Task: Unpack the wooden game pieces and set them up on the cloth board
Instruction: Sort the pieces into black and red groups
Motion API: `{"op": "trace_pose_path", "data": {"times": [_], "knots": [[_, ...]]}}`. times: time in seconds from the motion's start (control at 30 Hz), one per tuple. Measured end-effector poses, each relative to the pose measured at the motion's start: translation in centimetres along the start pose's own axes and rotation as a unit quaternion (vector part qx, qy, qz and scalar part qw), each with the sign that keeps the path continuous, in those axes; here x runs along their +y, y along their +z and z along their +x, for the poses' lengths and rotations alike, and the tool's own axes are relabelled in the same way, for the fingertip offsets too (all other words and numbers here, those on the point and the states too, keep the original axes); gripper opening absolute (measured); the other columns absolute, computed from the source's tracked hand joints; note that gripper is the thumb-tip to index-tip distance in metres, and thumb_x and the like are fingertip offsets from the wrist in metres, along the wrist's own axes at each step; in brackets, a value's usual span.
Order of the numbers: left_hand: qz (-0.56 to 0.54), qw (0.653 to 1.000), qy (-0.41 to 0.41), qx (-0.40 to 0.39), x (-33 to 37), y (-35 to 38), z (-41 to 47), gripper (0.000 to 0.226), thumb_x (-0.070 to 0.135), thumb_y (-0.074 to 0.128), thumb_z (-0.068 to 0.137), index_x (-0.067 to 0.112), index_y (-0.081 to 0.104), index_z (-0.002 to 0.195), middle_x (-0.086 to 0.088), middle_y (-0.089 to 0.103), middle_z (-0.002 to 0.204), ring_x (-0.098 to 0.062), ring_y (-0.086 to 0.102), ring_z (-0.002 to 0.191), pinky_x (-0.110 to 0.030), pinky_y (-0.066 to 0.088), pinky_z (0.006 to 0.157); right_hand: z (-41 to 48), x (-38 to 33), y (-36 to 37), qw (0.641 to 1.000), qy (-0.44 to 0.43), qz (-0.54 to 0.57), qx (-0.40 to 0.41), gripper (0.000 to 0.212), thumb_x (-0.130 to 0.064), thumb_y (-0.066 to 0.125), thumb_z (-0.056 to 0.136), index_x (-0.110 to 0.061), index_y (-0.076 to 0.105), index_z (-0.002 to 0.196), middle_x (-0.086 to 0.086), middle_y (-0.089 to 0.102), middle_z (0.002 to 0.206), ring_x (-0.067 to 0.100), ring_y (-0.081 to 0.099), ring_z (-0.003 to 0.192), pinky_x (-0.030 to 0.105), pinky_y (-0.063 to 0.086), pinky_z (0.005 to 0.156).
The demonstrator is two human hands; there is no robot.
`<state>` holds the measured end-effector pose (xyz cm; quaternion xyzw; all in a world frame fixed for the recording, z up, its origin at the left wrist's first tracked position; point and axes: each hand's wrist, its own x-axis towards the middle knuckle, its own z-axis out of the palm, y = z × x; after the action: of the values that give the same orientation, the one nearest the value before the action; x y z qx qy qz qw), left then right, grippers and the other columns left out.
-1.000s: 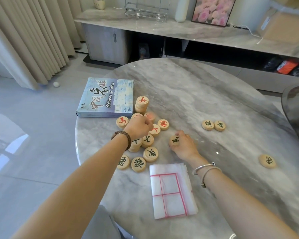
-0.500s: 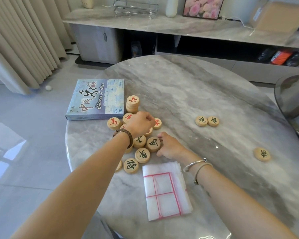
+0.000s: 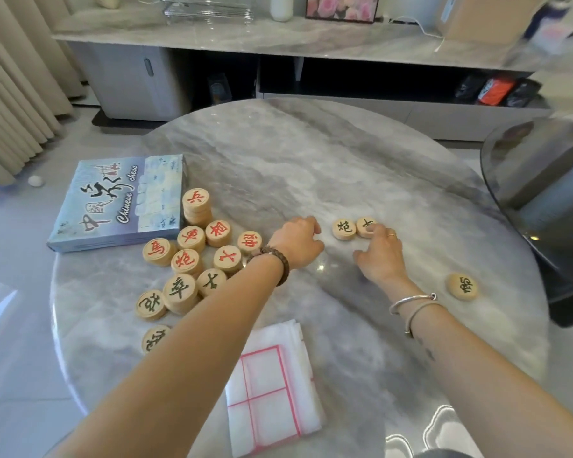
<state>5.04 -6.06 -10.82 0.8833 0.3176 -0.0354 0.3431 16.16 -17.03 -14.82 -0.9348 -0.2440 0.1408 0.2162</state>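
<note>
Round wooden game pieces lie on the marble table (image 3: 311, 166). A cluster with red and black characters (image 3: 192, 259) sits at the left, with a short stack (image 3: 196, 203) behind it. Two black-lettered pieces (image 3: 344, 229) lie side by side mid-table, and one lone piece (image 3: 462, 286) lies at the right. My left hand (image 3: 296, 241) rests just left of the pair with its fingers curled under; what is inside them is hidden. My right hand (image 3: 379, 252) curls its fingers over the right piece of the pair (image 3: 364, 223). The folded white cloth board (image 3: 272, 391) with red lines lies near me.
The blue game box (image 3: 119, 203) lies at the table's left edge, beside the stack. A dark round glass table (image 3: 543, 180) stands close on the right. A marble sideboard (image 3: 278, 38) runs along the back, and curtains (image 3: 14, 94) hang at the left.
Both hands have left the left cluster and moved right to the pair of black pieces. The black piece that my right hand held is out of sight.
</note>
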Motion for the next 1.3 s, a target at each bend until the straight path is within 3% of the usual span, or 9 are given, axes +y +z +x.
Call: {"op": "trace_pose_path", "data": {"times": [0.17, 0.23, 0.3, 0.4, 0.57, 0.73, 0.93, 1.13, 1.3], "knots": [[0.060, 0.996, 0.033, -0.057, 2.9, 3.1, 2.5, 0.046, 0.017, 0.048, 0.093, 0.010, 0.036, 0.136, -0.011, 0.033, 0.138, -0.030, 0.047, 0.121, -0.037, 0.041, 0.100, 0.7, 6.2, -2.0, 0.976, 0.144, -0.154, 0.055, 0.056, -0.024, 0.050, 0.090, -0.013, 0.029, 0.141, 0.016, 0.012, 0.155, 0.035, 0.015, 0.140, 0.044, 0.022, 0.110], [0.092, 0.992, 0.044, -0.072, 3.6, 4.4, 3.4, 0.047, 0.017, 0.047, 0.093, 0.010, 0.034, 0.138, -0.011, 0.029, 0.140, -0.030, 0.042, 0.125, -0.038, 0.041, 0.101, 0.8, 8.4, -2.8, 0.968, 0.186, -0.164, 0.040, 0.054, -0.025, 0.049, 0.091, -0.007, 0.030, 0.138, 0.019, 0.021, 0.152, 0.036, 0.023, 0.136, 0.042, 0.025, 0.108], [0.117, 0.989, 0.048, -0.073, 3.9, 5.3, 4.0, 0.050, 0.016, 0.046, 0.093, 0.011, 0.030, 0.140, -0.010, 0.023, 0.144, -0.030, 0.033, 0.130, -0.038, 0.039, 0.104, 1.1, 9.4, -3.0, 0.971, 0.155, -0.175, 0.040, 0.042, -0.012, 0.045, 0.091, -0.003, 0.037, 0.131, 0.020, 0.039, 0.140, 0.035, 0.034, 0.130, 0.038, 0.032, 0.103], [0.152, 0.985, 0.049, -0.067, 4.1, 6.2, 5.0, 0.056, 0.017, 0.047, 0.093, 0.013, 0.025, 0.143, -0.009, 0.009, 0.153, -0.030, 0.019, 0.138, -0.041, 0.034, 0.109, 2.0, 9.4, -3.3, 0.976, 0.087, -0.182, 0.086, 0.042, -0.008, 0.043, 0.091, -0.006, 0.037, 0.133, 0.014, 0.036, 0.144, 0.031, 0.031, 0.131, 0.037, 0.031, 0.102], [0.193, 0.976, 0.034, -0.093, 3.8, 7.0, 6.1, 0.071, 0.018, 0.046, 0.094, 0.022, 0.004, 0.150, -0.002, -0.014, 0.157, -0.031, -0.008, 0.145, -0.049, 0.021, 0.115, 1.3, 10.7, -2.6, 0.969, 0.163, -0.168, 0.085, 0.036, -0.015, 0.039, 0.094, -0.004, 0.039, 0.129, 0.016, 0.033, 0.141, 0.036, 0.031, 0.127, 0.044, 0.035, 0.097], [0.219, 0.970, 0.053, -0.095, 3.6, 7.5, 5.7, 0.068, 0.017, 0.042, 0.095, 0.023, 0.004, 0.150, -0.002, -0.010, 0.158, -0.031, -0.005, 0.145, -0.050, 0.022, 0.113, 0.8, 10.3, -0.7, 0.982, 0.016, -0.159, 0.100, 0.049, 0.003, 0.047, 0.085, 0.003, 0.041, 0.134, 0.024, 0.042, 0.137, 0.040, 0.038, 0.124, 0.046, 0.032, 0.100], [0.249, 0.961, 0.074, -0.091, 2.8, 7.1, 5.3, 0.062, 0.015, 0.039, 0.095, 0.025, 0.010, 0.149, -0.002, -0.006, 0.158, -0.030, -0.001, 0.146, -0.049, 0.024, 0.114, 3.7, 3.9, -0.6, 0.991, -0.084, -0.058, -0.090, 0.078, -0.011, 0.047, 0.089, -0.025, 0.001, 0.151, 0.013, -0.001, 0.158, 0.030, 0.011, 0.143, 0.036, 0.021, 0.113], [0.215, 0.970, 0.079, -0.084, 1.9, 6.3, 4.6, 0.054, 0.014, 0.040, 0.093, 0.020, 0.026, 0.145, -0.006, 0.010, 0.156, -0.032, 0.015, 0.141, -0.044, 0.030, 0.111, 3.4, 3.0, 1.9, 0.986, -0.111, -0.116, -0.043, 0.059, -0.032, 0.044, 0.096, -0.022, 0.018, 0.148, 0.009, 0.032, 0.147, 0.028, 0.027, 0.136, 0.035, 0.023, 0.110], [0.225, 0.970, 0.085, -0.020, 1.2, 6.6, 2.8, 0.032, 0.012, 0.039, 0.095, 0.014, 0.043, 0.127, -0.009, 0.033, 0.134, -0.033, 0.040, 0.114, -0.036, 0.043, 0.094, 0.9, 3.5, 2.8, 0.981, -0.101, -0.163, 0.032, 0.055, -0.044, 0.039, 0.096, -0.013, 0.034, 0.141, 0.013, 0.045, 0.135, 0.031, 0.041, 0.123, 0.036, 0.034, 0.097]]}}
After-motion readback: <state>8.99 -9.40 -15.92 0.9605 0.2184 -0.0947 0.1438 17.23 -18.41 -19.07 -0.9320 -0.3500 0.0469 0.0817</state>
